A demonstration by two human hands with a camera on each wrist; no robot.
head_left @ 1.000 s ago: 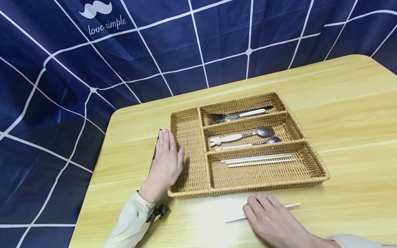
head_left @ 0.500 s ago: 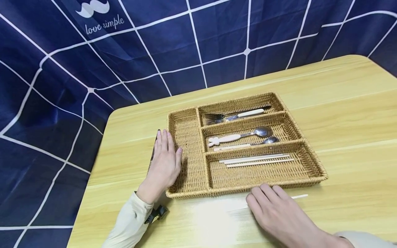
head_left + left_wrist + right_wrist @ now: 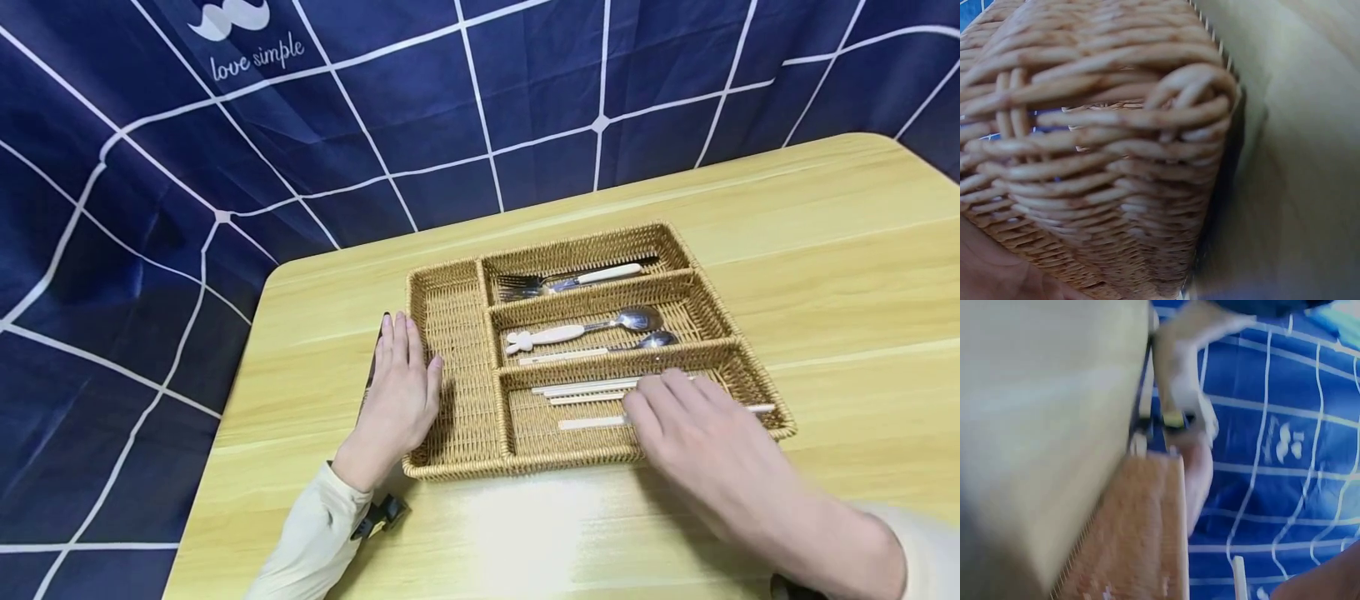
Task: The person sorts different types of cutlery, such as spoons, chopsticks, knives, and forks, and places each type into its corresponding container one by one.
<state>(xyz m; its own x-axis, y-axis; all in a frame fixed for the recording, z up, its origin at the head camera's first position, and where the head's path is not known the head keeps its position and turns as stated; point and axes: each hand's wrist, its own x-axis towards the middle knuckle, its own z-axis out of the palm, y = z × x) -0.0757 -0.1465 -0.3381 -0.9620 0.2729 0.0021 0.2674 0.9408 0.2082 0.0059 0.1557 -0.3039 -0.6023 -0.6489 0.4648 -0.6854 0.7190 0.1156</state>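
A woven cutlery tray stands on the table, split into compartments. My left hand rests along its left wall with straight fingers, the thumb over the rim. My right hand is over the front compartment and grips a pale chopstick, which lies roughly level above that compartment. Behind it, several chopsticks lie in the same compartment. In the right wrist view the held chopstick shows at the bottom. The left wrist view shows the tray's woven corner up close.
Two spoons lie in the middle compartment, and forks with a white-handled utensil in the back one. A dark, thin object shows beside the left hand. A blue gridded curtain hangs behind the table.
My right hand has lifted the chopstick from the table in front of the tray and moved it forward over the front compartment. The left hand has stayed at the tray's left wall.
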